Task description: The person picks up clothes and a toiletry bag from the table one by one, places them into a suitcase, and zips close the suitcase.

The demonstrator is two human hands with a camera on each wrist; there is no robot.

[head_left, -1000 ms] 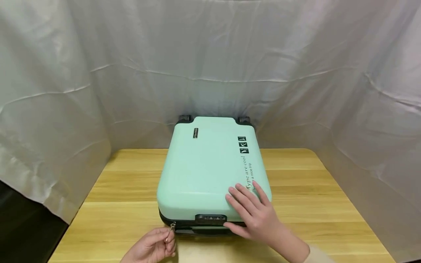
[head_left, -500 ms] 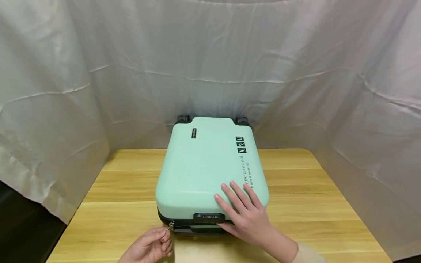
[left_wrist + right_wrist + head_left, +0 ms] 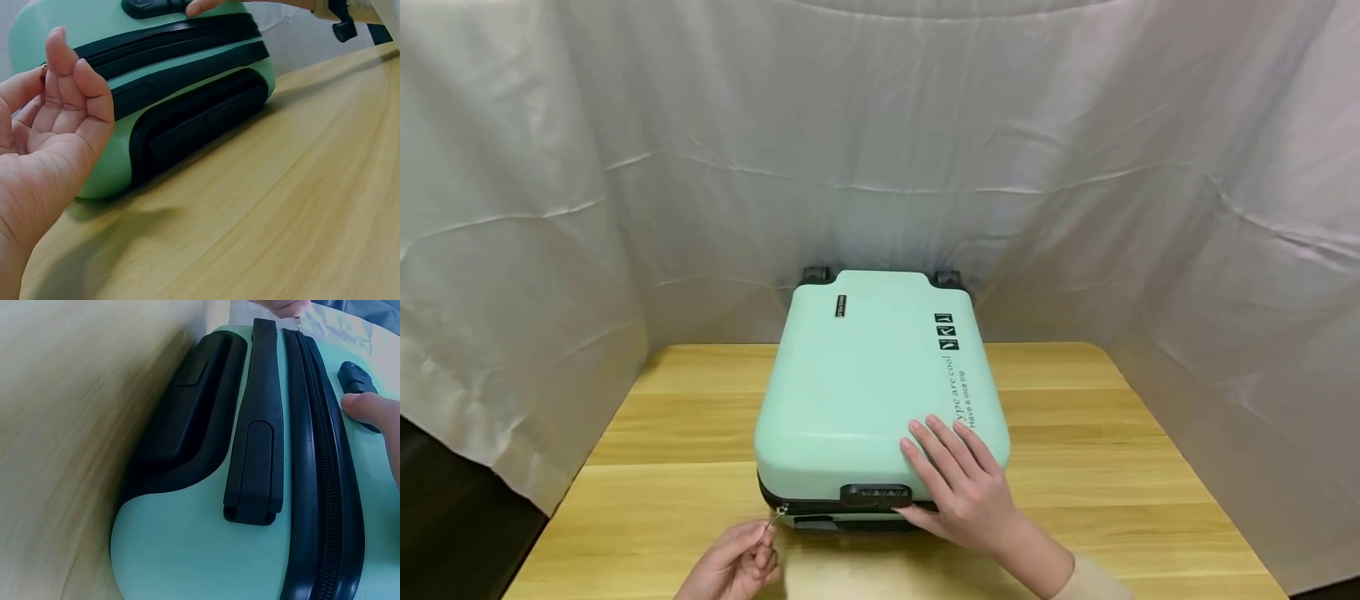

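Zip pull is being pinched by left hand at suitcase's near-left corner; closed-looking case, flat on table, is being touched by right hand, fingers spread. Remaining zip run is being hidden.

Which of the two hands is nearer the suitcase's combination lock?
Right. The right hand lies on the suitcase, thumb at the right end of the combination lock; the left hand pinches the zipper pull off to the lock's left.
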